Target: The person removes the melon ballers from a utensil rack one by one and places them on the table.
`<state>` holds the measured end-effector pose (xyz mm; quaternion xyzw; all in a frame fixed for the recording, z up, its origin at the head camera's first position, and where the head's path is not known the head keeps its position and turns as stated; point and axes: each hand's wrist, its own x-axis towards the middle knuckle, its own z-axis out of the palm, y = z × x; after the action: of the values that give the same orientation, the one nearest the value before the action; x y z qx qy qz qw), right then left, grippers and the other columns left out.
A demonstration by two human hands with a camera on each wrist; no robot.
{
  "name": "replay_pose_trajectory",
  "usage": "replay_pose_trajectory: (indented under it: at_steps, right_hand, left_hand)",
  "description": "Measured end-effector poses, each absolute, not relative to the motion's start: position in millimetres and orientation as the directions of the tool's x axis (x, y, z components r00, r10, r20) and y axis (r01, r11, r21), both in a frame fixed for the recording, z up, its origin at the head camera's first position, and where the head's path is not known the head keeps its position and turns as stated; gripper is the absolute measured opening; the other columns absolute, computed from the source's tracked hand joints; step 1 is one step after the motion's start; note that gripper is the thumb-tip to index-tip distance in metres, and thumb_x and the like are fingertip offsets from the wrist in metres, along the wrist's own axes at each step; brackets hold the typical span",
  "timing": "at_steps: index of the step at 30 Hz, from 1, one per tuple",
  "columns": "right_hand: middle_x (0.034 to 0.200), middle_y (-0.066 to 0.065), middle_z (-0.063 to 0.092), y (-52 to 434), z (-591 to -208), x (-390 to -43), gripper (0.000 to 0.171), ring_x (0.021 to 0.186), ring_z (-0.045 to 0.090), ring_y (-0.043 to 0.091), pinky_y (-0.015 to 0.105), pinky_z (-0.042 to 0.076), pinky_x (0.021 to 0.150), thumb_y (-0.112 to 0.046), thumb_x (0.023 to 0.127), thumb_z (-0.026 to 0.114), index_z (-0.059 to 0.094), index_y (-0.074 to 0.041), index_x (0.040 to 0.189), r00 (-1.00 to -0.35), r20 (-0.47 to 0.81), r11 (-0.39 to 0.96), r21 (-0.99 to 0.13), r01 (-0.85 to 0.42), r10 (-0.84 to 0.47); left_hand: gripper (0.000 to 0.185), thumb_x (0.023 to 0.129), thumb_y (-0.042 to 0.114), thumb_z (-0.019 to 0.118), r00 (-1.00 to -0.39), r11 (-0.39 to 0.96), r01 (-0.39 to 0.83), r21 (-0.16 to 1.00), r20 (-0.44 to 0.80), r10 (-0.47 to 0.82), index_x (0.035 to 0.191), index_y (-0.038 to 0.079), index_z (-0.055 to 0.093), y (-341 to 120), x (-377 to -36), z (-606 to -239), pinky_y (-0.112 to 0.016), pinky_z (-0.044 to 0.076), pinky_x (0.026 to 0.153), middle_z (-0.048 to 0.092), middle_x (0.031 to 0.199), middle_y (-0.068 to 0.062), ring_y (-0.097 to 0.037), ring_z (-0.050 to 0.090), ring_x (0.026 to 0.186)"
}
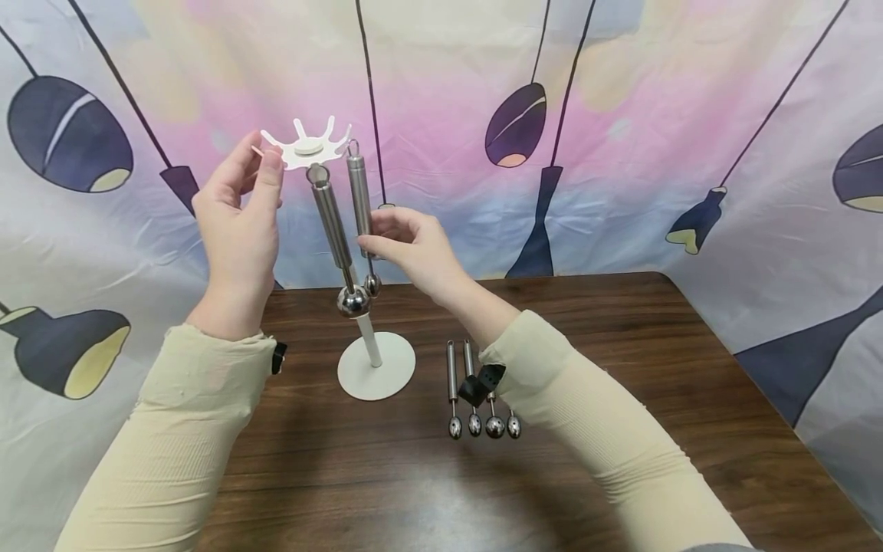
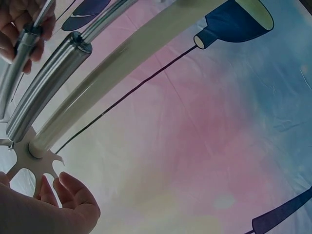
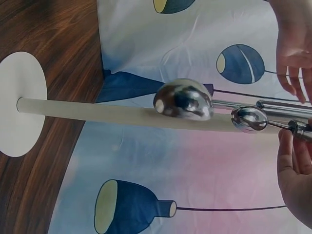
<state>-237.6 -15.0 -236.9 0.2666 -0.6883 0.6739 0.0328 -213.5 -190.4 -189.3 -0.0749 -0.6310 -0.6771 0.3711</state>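
Right hand (image 1: 414,249) grips scoop (image 1: 360,207) upright, bowl down, loop up.

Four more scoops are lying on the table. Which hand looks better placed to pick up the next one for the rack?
Probably the right hand: the four loose scoops lie just under its forearm, though it holds a scoop at the hook wheel. The left hand touches the wheel's far rim.

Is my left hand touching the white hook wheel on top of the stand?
Touching. The head view shows the left hand with thumb and fingertips on the rim of the hook wheel.
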Motion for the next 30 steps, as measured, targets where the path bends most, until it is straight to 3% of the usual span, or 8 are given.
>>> replay_pose_trajectory:
  at_steps: [10, 17, 30]
  right_hand:
    - [0.099, 0.013, 0.072, 5, -235, -218, 0.026, 0.081, 0.068, 0.013, 0.032, 0.057, 0.082, -0.007, 0.088, 0.073, 0.066, -0.002, 0.112, -0.859, 0.42, -0.005, -0.899, -0.438, -0.294]
    - [0.098, 0.006, 0.074, 23, -241, -206, 0.025, 0.087, 0.068, 0.015, 0.031, 0.056, 0.081, -0.012, 0.086, 0.075, 0.067, -0.006, 0.11, -0.873, 0.407, 0.055, -0.898, -0.436, -0.268]
    - [0.089, -0.002, 0.072, 58, -258, -176, 0.024, 0.081, 0.067, 0.016, 0.036, 0.057, 0.077, -0.009, 0.085, 0.075, 0.068, -0.003, 0.108, -0.898, 0.376, 0.04, -0.918, -0.395, -0.226]
  left_hand:
    - [0.033, 0.093, 0.018, 0.07, -0.699, 0.128, 0.598, 0.791, 0.593, -0.4, 0.124, 0.011, 0.07, -190, -213, -189, -0.022, 0.041, 0.075, 0.072, 0.099, 0.009, -0.009, 0.056, 0.09]
    - [0.035, 0.093, 0.02, 0.069, -0.698, 0.177, 0.576, 0.798, 0.593, -0.402, 0.127, 0.013, 0.068, -193, -212, -188, -0.022, 0.039, 0.075, 0.071, 0.099, 0.013, -0.008, 0.056, 0.092]
    - [0.034, 0.094, 0.024, 0.067, -0.703, 0.24, 0.546, 0.802, 0.595, -0.39, 0.127, 0.016, 0.068, -194, -212, -188, -0.022, 0.038, 0.078, 0.07, 0.099, 0.016, -0.006, 0.056, 0.093]
